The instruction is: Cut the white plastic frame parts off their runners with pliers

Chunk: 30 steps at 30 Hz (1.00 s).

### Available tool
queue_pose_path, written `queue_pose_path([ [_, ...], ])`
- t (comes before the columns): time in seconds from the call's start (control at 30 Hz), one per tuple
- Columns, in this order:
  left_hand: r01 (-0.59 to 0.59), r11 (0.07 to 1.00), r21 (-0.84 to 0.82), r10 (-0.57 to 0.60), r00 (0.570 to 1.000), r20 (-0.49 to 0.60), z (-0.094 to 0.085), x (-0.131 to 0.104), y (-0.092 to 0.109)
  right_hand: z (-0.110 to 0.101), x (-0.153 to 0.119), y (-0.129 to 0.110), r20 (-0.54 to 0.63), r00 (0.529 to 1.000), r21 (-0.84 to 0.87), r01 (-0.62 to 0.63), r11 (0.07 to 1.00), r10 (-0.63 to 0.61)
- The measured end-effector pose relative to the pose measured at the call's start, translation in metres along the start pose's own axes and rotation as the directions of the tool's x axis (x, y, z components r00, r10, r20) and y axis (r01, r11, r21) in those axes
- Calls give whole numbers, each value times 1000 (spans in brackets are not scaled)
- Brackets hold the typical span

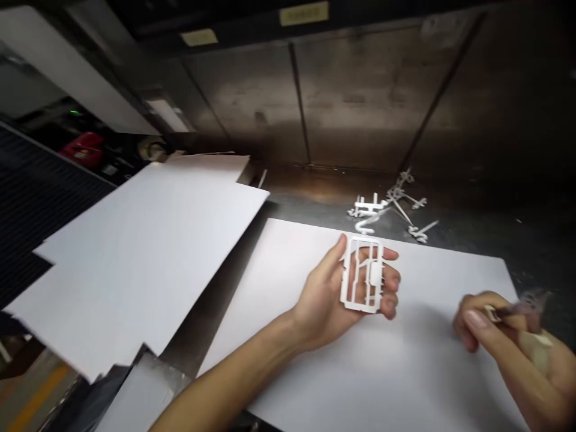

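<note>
A thin white plastic frame (pixel 375 274) with inner bars lies across the open palm side of my left hand (pixel 317 309). My thumb is along its left edge and the fingers curl behind and around its right edge. To the right, my right hand (pixel 504 345) is closed, thumb against the curled fingers. A small cream-coloured piece (pixel 491 312) shows at its fingertips, and a pale, partly see-through object (pixel 537 348) sits deeper in the hand. Blur hides what kind of thing these are. The two hands are well apart, above a white sheet (pixel 292 252).
White plastic sprue scraps (pixel 369 205) and more branched scraps (pixel 398 195) lie behind the sheet on the dark bench. At left is a stack of large white boards (pixel 148 240). A metal wall panel (pixel 351 108) closes off the back.
</note>
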State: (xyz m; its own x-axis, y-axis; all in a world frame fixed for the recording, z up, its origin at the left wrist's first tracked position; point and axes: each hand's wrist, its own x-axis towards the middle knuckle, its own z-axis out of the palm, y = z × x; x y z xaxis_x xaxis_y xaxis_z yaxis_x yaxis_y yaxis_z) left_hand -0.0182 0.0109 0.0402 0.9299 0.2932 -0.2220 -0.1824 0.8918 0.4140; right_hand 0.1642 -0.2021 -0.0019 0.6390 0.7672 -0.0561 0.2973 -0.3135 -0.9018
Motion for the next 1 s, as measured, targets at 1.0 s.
queue_pose_path([
  [1.0, 9, 992, 126, 4, 995, -97, 14, -1, -6, 6, 0, -31, 196, 978, 110, -94, 990, 71],
])
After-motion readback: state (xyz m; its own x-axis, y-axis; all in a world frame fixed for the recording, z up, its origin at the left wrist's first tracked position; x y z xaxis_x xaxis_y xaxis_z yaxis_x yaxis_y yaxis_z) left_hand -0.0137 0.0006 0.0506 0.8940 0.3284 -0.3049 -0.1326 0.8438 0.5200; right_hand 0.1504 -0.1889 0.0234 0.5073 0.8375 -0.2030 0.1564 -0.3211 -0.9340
